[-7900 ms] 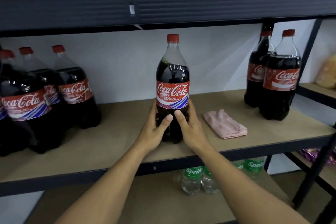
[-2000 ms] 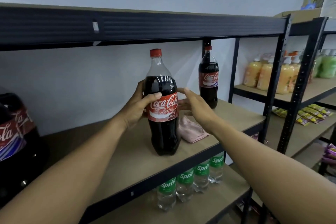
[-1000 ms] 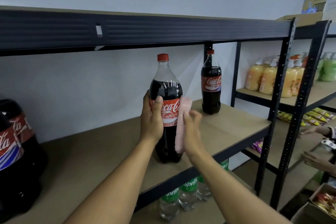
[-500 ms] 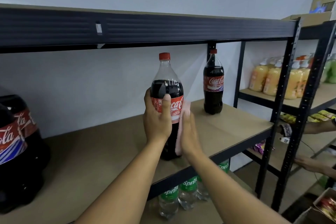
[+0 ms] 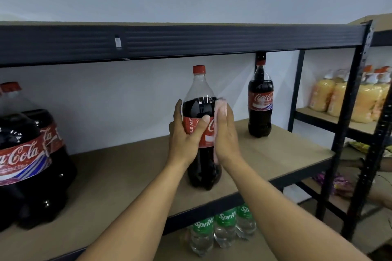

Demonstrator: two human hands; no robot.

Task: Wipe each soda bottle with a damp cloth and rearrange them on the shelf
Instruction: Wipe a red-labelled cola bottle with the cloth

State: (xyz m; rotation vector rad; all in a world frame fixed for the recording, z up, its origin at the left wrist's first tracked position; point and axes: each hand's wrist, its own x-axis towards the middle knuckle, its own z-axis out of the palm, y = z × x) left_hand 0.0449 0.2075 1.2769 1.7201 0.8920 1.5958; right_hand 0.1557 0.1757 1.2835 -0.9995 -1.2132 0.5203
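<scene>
Left hand (image 5: 184, 140), right hand (image 5: 226, 133): both bare. Forearms behind the wrists bare too, as far back as visible. Left thumbnail short, plain.

The pink cloth (image 5: 221, 105) is mostly hidden between the right hand (image 5: 227, 140) and the red-capped cola bottle (image 5: 199, 106). Dark cola bottles (image 5: 25, 154) at left run off the edge.

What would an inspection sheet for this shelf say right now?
Surface: brown shelf board, dark metal frame.
Job's things: upright cola bottle mid-shelf; pink cloth against its right side; more cola bottles at left, another bottle at back right.
Clutter: nothing seen.
Hands: left hand grips the label; right hand, fingers straight, presses the cloth on.
Cables: nothing seen.
Surroundings: Sprite bottles below; orange bottles on the next rack.
</scene>
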